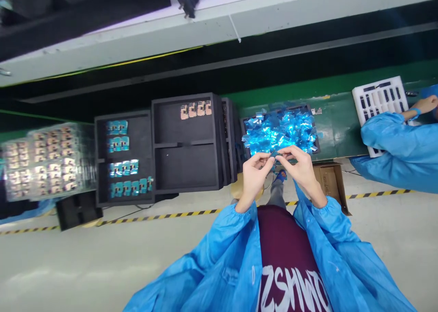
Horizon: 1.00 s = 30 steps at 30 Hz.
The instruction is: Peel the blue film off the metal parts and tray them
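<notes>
My left hand (253, 174) and my right hand (300, 167) meet at the near edge of a dark tray, with their fingertips close together. Both pinch a small dark bluish piece (274, 154), mostly covered by the fingers, so its kind does not show. Just beyond the fingertips, a heap of shiny blue film pieces (273, 129) fills the tray. To the left stands a black divided tray (186, 168), with several small copper-coloured parts (196, 110) in its upper compartment. Another black tray (138, 141) holds rows of blue-film-covered parts (119, 144).
Clear plastic trays (51, 161) of copper-coloured parts are stacked at far left. On the right, a co-worker's blue sleeve (393, 134) lies over a white tray (379, 95) with black parts. A cardboard box (330, 186) sits below the green bench. A black plug (188, 4) lies on the shelf above.
</notes>
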{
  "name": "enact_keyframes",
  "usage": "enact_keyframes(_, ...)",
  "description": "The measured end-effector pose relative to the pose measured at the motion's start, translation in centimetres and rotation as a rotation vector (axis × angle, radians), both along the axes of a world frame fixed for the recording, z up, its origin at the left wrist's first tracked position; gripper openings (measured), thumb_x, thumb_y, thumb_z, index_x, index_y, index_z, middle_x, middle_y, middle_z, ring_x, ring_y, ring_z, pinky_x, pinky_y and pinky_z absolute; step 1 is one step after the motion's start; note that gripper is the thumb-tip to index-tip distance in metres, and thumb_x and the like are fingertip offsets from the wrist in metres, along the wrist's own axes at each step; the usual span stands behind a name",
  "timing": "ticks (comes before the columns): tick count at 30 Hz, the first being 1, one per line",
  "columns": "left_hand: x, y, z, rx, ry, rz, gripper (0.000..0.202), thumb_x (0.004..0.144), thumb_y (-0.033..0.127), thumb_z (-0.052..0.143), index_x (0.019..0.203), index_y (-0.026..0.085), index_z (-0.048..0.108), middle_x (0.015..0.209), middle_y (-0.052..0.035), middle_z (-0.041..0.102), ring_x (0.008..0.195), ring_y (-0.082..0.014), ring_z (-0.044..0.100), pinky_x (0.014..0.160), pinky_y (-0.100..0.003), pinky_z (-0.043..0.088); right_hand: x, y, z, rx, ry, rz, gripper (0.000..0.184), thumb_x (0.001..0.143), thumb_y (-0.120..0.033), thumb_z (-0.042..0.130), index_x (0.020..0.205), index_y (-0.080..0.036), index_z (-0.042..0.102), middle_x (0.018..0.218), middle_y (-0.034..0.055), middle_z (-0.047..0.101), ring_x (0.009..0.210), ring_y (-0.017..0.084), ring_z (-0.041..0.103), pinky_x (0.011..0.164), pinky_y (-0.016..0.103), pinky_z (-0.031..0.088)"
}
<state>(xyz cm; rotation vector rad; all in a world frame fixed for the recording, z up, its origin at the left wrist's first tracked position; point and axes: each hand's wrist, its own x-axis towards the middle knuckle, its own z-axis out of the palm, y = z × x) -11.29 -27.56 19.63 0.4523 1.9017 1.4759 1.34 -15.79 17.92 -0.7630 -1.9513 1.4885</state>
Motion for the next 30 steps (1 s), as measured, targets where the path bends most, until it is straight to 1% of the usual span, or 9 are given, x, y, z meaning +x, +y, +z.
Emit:
enact_keyframes(2,-0.6,-0.7,0.3,0.000,0.019,0.006,0.034,0.083,0.049,0.089,0.089,0.018,0.077,0.087,-0.0049,0.077,0.079,-0.0193,0.073,0.076,-0.031,0.061,-0.9,-0.9,0.1,-0.019,0.012,-0.004,0.027,0.107,-0.049,0.071,0.102,-0.024,0.079,0.098,0.0040,0.079,0.081,0.018,0.074,0.076,0.032,0.065)
enact_keyframes(4,-1.4,-1.6,0.6,0.005,0.023,0.016,0.033,0.084,0.049,0.088,0.087,0.018,0.076,0.083,-0.0038,0.076,0.076,-0.0182,0.072,0.073,-0.030,0.060,-1.8,-1.9,0.4,-0.011,0.006,0.005,0.028,0.111,-0.045,0.064,0.100,-0.024,0.079,0.096,0.0035,0.079,0.079,0.018,0.073,0.076,0.032,0.064)
enact_keyframes(6,-2.2,-2.6,0.8,0.013,0.019,0.027,0.032,0.086,0.048,0.087,0.087,0.018,0.076,0.080,-0.0032,0.075,0.075,-0.0178,0.071,0.072,-0.029,0.059,-2.9,-3.0,0.7,0.053,-0.009,0.003,0.028,0.113,-0.041,0.059,0.103,-0.025,0.079,0.099,0.0046,0.079,0.086,0.020,0.075,0.081,0.034,0.064)
enact_keyframes(10,-4.3,-4.9,1.0,0.035,-0.021,0.051,0.033,0.086,0.048,0.087,0.095,0.017,0.078,0.088,-0.0053,0.078,0.082,-0.0196,0.075,0.080,-0.032,0.061,-5.2,-5.6,1.2,0.332,-0.026,-0.079,0.019,0.110,-0.036,0.066,0.118,-0.029,0.082,0.112,0.0088,0.078,0.106,0.026,0.074,0.094,0.042,0.064)
enact_keyframes(16,-8.1,-9.3,2.2,0.118,-0.233,0.043,0.039,0.080,0.047,0.094,0.106,0.018,0.086,0.109,-0.0105,0.085,0.105,-0.0275,0.080,0.103,-0.041,0.061,-8.6,-9.8,1.8,0.712,-0.038,-0.183,0.022,0.106,-0.022,0.072,0.124,-0.030,0.082,0.109,0.0080,0.080,0.098,0.024,0.075,0.086,0.039,0.064)
enact_keyframes(19,-10.1,-11.4,2.7,0.151,-0.399,0.032,0.041,0.078,0.046,0.096,0.108,0.020,0.088,0.115,-0.0113,0.086,0.108,-0.0285,0.079,0.101,-0.040,0.061,-10.0,-11.6,2.2,0.866,-0.049,-0.193,0.023,0.105,-0.017,0.073,0.122,-0.029,0.081,0.105,0.0069,0.081,0.095,0.022,0.076,0.085,0.036,0.065)
enact_keyframes(23,-12.9,-13.7,2.6,0.215,-0.609,0.031,0.043,0.078,0.043,0.098,0.111,0.019,0.088,0.120,-0.0114,0.085,0.103,-0.0260,0.078,0.089,-0.035,0.063,-11.3,-13.1,2.4,0.990,-0.102,-0.044,0.025,0.107,-0.015,0.067,0.126,-0.027,0.079,0.111,0.0077,0.082,0.101,0.023,0.077,0.094,0.037,0.066)
enact_keyframes(27,-15.8,-15.5,1.8,0.272,-0.745,0.056,0.039,0.081,0.038,0.097,0.111,0.017,0.086,0.120,-0.0112,0.084,0.103,-0.0240,0.078,0.091,-0.035,0.065,-12.2,-13.7,2.2,1.068,-0.093,0.194,0.030,0.110,-0.011,0.058,0.130,-0.025,0.076,0.119,0.0085,0.083,0.112,0.023,0.077,0.099,0.037,0.066)
enact_keyframes(30,-18.3,-16.0,0.5,0.276,-0.751,0.120,0.036,0.082,0.034,0.095,0.111,0.016,0.084,0.118,-0.0119,0.084,0.101,-0.0228,0.079,0.093,-0.035,0.066,-13.0,-14.5,1.7,1.023,-0.056,0.248,0.030,0.111,-0.011,0.054,0.128,-0.024,0.076,0.118,0.0088,0.083,0.112,0.022,0.078,0.097,0.037,0.067)
